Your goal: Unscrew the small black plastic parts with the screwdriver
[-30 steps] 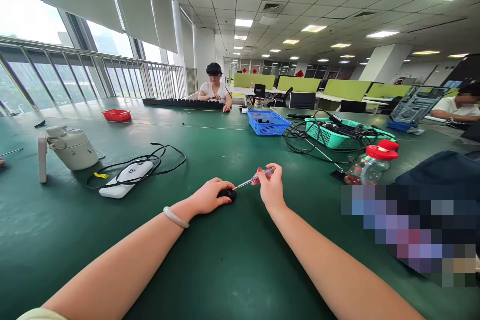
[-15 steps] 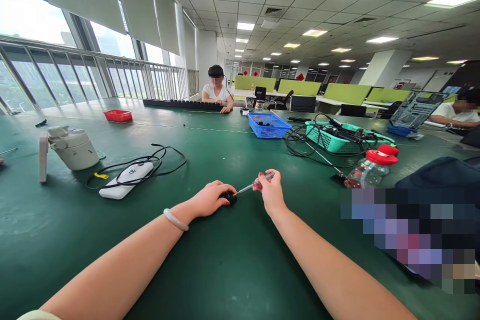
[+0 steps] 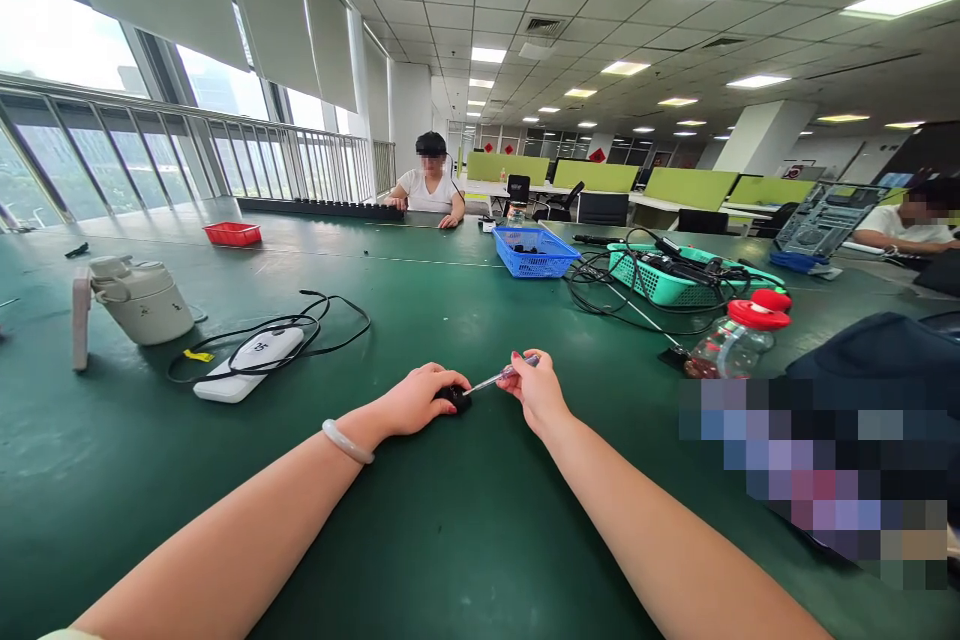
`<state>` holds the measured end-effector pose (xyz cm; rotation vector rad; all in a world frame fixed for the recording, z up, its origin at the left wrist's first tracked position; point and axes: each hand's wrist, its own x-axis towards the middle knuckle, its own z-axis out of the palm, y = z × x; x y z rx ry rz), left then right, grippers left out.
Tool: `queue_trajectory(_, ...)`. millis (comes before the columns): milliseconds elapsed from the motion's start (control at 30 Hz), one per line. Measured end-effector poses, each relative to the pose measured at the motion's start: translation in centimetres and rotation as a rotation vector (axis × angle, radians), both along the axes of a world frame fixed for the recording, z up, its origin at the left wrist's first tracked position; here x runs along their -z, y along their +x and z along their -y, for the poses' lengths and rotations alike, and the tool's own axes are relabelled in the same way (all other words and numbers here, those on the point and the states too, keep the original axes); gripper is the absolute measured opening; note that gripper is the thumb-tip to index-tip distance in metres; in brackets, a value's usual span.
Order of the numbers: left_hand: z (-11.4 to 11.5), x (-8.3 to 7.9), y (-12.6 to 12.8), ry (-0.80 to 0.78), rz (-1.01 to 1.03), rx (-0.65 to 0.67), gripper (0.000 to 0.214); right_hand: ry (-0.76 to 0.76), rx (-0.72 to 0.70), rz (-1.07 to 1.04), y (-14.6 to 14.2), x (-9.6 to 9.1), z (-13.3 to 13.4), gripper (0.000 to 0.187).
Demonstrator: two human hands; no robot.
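Observation:
On the green tabletop (image 3: 480, 500), my left hand (image 3: 420, 398) is closed around a small black object (image 3: 454, 397), pressing it to the surface. Its kind is too small to make out, and the palm and fingers hide part of it. My right hand (image 3: 534, 388) pinches a screwdriver (image 3: 487, 384) by its clear handle. The thin metal shaft slants down to the left, and its tip meets the top of the black object.
To the left are a white power bank (image 3: 247, 365) with a black cable and a pale jug (image 3: 142, 300). A red tray (image 3: 233, 234), a blue basket (image 3: 534, 255), a teal basket (image 3: 660, 285) of cables and a red-lidded jar (image 3: 739, 335) stand farther off. Another person (image 3: 429, 182) sits opposite.
The screwdriver's tip stays at the black object while my right hand shifts slightly down and its grip turns a little. Across the table, the long black strip has moved left under the other person's hand.

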<state>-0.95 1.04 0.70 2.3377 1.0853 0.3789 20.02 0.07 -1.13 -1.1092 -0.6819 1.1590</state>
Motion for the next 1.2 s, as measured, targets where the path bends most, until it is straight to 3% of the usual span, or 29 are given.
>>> queue_trajectory(400, 0.1, -0.6, -0.2, 0.016, 0.002, 0.064, 0.037, -0.035, -0.037, -0.062, -0.2, 0.8, -0.5, 0.04)
queue_trajectory(600, -0.2, -0.2, -0.2, -0.007, -0.019, 0.001, 0.04, -0.092, -0.082, -0.169, -1.0, 0.4, -0.1, 0.04)
queue_trajectory(933, 0.1, -0.3, -0.4, 0.036, 0.028, 0.039, 0.035, 0.039, -0.105, -0.181, 0.2, -0.6, -0.3, 0.036)
queue_trajectory(1200, 0.1, -0.2, -0.2, 0.026, -0.001, 0.014, 0.035, 0.183, 0.047, 0.074, 0.2, -1.0, 0.1, 0.045)
